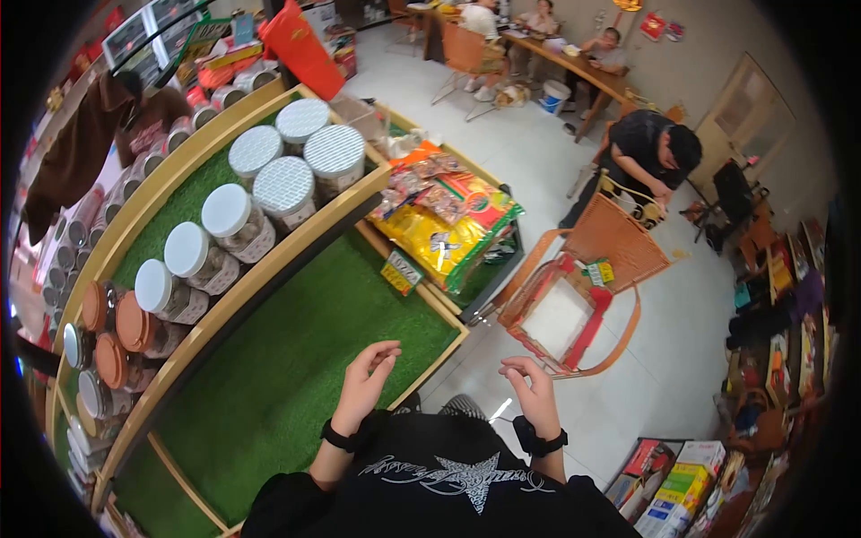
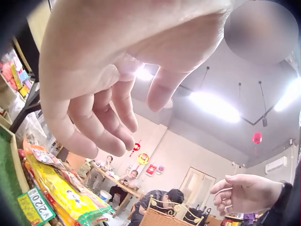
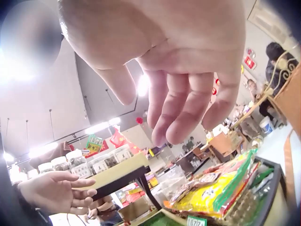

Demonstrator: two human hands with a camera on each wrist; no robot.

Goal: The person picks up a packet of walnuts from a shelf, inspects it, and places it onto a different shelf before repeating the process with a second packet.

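Note:
The left hand (image 1: 366, 381) is raised over the front edge of a green-lined shelf (image 1: 296, 332), fingers loosely bent and holding nothing. To its right the right hand (image 1: 534, 394) hangs in the air, also empty, with relaxed fingers. Both hands stand apart from each other. In the left wrist view the left hand (image 2: 131, 61) fills the top, with the right hand (image 2: 247, 194) at lower right. From the right wrist, the right hand (image 3: 174, 61) shows bent fingers touching nothing. Yellow packets (image 1: 435, 229) with a green price tag (image 1: 401, 272) lie beyond the hands.
Lidded jars (image 1: 235, 220) line the raised wooden shelf at left. A wicker basket (image 1: 619, 242) with an open lid stands on the floor ahead right, a crouching person (image 1: 646, 152) behind it. Boxes (image 1: 677, 489) are at lower right; people sit at a far table (image 1: 574, 63).

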